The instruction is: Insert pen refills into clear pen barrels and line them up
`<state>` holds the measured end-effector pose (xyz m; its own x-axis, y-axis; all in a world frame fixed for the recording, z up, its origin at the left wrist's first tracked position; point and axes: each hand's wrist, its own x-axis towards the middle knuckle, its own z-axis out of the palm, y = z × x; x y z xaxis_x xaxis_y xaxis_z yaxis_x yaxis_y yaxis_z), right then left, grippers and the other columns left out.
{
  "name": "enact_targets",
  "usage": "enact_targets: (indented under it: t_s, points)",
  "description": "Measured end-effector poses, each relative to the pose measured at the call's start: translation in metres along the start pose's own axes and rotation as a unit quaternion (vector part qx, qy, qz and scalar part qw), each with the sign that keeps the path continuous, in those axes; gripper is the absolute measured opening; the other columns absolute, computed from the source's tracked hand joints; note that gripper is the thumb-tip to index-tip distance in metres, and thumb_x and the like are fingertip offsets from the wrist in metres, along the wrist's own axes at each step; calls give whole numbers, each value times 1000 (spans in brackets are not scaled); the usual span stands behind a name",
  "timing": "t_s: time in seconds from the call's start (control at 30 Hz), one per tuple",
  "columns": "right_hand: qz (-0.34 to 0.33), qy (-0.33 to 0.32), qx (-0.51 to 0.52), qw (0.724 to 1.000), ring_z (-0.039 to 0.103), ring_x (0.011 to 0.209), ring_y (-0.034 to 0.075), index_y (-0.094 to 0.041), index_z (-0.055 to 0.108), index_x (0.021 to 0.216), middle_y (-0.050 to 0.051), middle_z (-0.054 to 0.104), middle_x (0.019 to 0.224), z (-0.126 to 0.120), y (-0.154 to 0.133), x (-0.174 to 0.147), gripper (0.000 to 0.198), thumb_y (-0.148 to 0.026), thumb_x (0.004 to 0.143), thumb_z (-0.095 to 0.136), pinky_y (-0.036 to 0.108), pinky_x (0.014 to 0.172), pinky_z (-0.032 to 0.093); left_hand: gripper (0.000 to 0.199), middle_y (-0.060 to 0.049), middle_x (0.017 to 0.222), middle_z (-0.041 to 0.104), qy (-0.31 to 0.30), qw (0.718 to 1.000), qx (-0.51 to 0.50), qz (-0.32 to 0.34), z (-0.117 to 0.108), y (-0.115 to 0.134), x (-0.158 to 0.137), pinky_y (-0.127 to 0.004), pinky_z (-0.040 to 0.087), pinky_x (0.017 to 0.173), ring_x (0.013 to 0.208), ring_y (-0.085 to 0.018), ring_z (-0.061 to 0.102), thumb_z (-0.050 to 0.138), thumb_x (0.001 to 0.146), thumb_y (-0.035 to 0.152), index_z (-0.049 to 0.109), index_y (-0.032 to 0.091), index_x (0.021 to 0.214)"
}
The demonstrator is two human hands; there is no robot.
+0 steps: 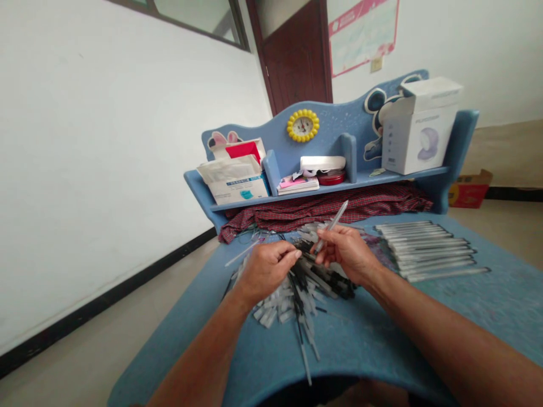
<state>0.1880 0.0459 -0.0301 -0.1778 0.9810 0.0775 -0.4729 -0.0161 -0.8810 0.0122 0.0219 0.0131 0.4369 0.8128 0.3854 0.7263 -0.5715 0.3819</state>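
Observation:
My right hand [348, 252] holds a clear pen barrel [335, 221] between thumb and fingers, its pointed end tilted up and away. Just to the left, my left hand [271, 268] is closed with thumb and forefinger pinched together; what they hold, if anything, is too small to make out. Both hands hover over a loose heap of pen parts, with pale translucent pieces [271, 308] toward the left and black pieces [339, 282] toward the right. A thin pen refill [304, 353] sticks out of the heap toward the near edge.
A row of pens [428, 251] lies on the right of the blue table [487, 322]. Behind the heap is a folded plaid cloth [331, 206] under a blue shelf [365, 180]. The shelf bears a white box [418, 135], a mask box [237, 183] and a red round case [331, 177].

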Motion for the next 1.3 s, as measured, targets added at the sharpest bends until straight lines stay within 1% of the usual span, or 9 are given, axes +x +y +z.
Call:
enact_targets:
  t_s: [0.17,0.27,0.37,0.5,0.63,0.7,0.83,1.13,1.3]
  points:
    - [16,33,-62,997,59,37,13,-16,55,65,4,67,56,0,1,-1,13,-25,68,62,18,29,38,15,3,54,56,-155,987,-12,-41,-22,-17,-2,-19,32,49,51,-11,48,54,73,20,67,17,66]
    - [19,39,-73,996,60,38,14,-16,55,68,4,67,56,0,2,-2,9,-24,68,61,18,29,38,14,4,53,55,-189,980,-31,-56,-32,-23,-5,-18,31,48,51,-11,46,53,66,15,66,18,61]
    - [18,39,-76,996,61,38,16,-17,54,70,4,67,55,0,4,-2,9,-24,67,60,19,29,39,15,5,50,51,-210,975,-18,-66,-37,-25,-8,-18,29,46,48,-10,43,53,63,12,64,19,58]
    - [15,33,-89,995,61,39,16,-17,54,70,4,68,55,0,7,-3,10,-24,66,61,18,30,40,15,5,51,54,-262,963,38,-51,-32,-21,-10,-19,30,47,49,-11,47,56,63,11,68,19,66]
    - [9,25,-98,995,60,38,14,-17,54,73,2,67,55,1,8,-4,13,-26,66,61,18,31,39,18,4,58,61,-330,936,126,-10,-23,-10,-10,-19,33,51,54,-11,51,60,64,12,70,20,76]
    - [8,17,-102,995,60,37,13,-17,54,73,1,67,55,1,8,-5,15,-28,66,62,18,31,39,18,2,64,64,-336,924,180,4,-19,-6,-10,-21,33,53,59,-12,54,61,66,15,71,21,79]
    - [9,3,-112,994,60,38,13,-17,54,72,1,67,55,3,7,-6,17,-30,66,62,17,32,38,16,-2,73,69,-315,916,246,26,-14,-2,-11,-24,35,55,71,-18,61,59,70,19,70,22,81]
    - [7,-13,-126,992,58,37,12,-17,55,70,0,66,55,3,8,-6,16,-31,67,61,18,32,38,12,-9,71,68,-291,911,290,39,-4,2,-13,-28,39,57,66,-21,62,57,70,20,68,16,71]
    - [8,-15,-138,990,57,37,12,-17,54,71,-1,64,54,3,9,-6,15,-31,68,59,19,33,37,15,-10,68,68,-282,916,283,42,-2,3,-14,-28,37,54,65,-22,62,52,70,17,66,15,68]
